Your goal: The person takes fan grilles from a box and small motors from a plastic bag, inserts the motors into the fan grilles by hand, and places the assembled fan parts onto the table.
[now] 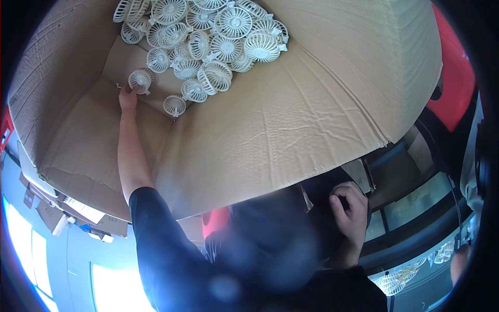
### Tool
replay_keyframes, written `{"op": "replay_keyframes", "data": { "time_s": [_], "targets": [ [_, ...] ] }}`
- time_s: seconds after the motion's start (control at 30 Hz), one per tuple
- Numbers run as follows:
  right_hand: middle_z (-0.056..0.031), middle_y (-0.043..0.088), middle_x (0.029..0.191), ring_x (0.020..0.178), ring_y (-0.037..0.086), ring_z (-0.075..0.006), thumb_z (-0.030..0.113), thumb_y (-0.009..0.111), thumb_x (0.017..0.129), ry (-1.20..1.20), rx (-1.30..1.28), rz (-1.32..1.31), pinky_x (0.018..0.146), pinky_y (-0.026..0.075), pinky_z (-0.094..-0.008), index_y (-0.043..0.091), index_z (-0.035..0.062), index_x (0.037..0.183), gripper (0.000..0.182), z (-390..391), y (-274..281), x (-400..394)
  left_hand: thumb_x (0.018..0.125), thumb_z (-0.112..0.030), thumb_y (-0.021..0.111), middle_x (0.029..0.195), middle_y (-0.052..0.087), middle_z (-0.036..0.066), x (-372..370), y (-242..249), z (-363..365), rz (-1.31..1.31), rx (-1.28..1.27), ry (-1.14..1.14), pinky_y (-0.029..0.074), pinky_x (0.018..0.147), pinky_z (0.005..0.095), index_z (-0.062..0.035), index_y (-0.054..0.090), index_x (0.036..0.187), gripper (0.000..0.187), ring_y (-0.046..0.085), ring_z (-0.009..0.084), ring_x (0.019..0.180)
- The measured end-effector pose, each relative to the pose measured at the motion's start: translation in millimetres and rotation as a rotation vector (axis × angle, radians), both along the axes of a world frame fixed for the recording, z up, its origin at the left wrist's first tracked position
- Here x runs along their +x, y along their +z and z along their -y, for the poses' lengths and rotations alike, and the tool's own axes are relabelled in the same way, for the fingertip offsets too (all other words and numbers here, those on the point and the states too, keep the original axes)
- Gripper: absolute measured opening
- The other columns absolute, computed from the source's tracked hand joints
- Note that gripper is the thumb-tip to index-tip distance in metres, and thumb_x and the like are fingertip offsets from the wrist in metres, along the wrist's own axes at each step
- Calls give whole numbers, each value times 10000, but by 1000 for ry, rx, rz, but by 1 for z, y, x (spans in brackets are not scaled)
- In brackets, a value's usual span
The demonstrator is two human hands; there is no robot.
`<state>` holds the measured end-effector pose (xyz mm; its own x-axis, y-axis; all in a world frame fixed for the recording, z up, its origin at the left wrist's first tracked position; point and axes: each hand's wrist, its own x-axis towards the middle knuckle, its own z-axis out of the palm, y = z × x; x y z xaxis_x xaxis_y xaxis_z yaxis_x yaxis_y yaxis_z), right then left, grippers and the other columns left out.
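Down in a large cardboard box, my left hand has its fingers on a white round fan guard, gripping it by its lower edge. A single loose fan guard lies to the right of that hand. Beyond it, many more white slatted fan guards are heaped on the box floor. My right hand is outside the box, close to my body and below the near wall's edge. Its fingers are curled in, and nothing shows in them.
Tall cardboard walls surround the heap, with the near wall's torn edge between my body and the inside. A red object stands beyond the box at right. More white slatted parts appear at lower right, near another person's hand.
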<state>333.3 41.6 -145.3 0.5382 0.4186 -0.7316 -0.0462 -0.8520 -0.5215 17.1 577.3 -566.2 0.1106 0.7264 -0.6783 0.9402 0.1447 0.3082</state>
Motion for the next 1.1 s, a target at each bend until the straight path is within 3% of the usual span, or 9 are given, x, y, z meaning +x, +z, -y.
{"op": "replay_keyframes", "data": {
  "time_s": [0.1,0.2,0.37,0.5,0.6,0.7,0.8,1.1],
  "targets": [
    [-133,651,831,772,623,-306,14,729,817,6,3,1,709,488,-377,620,-7,853,116,1,-1,0,886,-114,693,1060,741,175,-9,-1,3,-94,128,-290,551,875,374,47,658,1235,386,723,279,951],
    [-132,653,833,772,626,-305,12,731,814,3,13,2,711,489,-377,621,-6,852,118,1,-1,1,913,-74,622,1076,743,187,-7,-4,10,152,259,-257,544,895,381,27,683,1199,309,723,246,1013],
    [-133,657,840,779,631,-303,16,736,812,9,12,1,715,489,-374,627,-3,855,118,0,-2,0,942,-64,609,1139,719,205,76,54,35,321,278,-453,536,920,373,-17,690,1207,282,706,287,1079],
    [-132,659,845,781,631,-305,20,739,812,18,13,-13,715,489,-374,634,-2,857,115,1,-1,1,954,-97,643,1238,680,208,106,56,28,368,234,-749,525,968,382,-21,661,1264,320,662,352,1164],
    [-132,659,848,783,631,-307,25,739,816,12,10,-13,716,489,-373,639,-2,859,112,0,-1,2,957,-140,663,1293,657,198,117,40,37,226,383,-694,514,988,415,-30,611,1339,401,631,378,1193],
    [-133,659,850,783,631,-308,28,740,820,5,18,-16,716,489,-372,642,-3,861,111,-1,-2,2,966,-191,661,1240,682,210,113,21,38,232,273,-586,518,960,455,-34,562,1398,470,661,384,1121],
    [-135,660,853,783,631,-308,30,740,822,3,17,-17,716,490,-371,644,-3,865,111,0,-1,1,979,-217,642,1178,715,203,113,29,35,5,113,-713,528,925,452,-25,595,1364,433,698,362,1046],
    [-138,660,861,787,631,-313,39,743,819,26,34,-26,716,492,-377,649,-2,886,122,1,-2,2,1004,-191,625,1028,753,162,46,33,12,215,21,-218,534,836,356,17,701,1205,299,716,248,931]
  ]
}}
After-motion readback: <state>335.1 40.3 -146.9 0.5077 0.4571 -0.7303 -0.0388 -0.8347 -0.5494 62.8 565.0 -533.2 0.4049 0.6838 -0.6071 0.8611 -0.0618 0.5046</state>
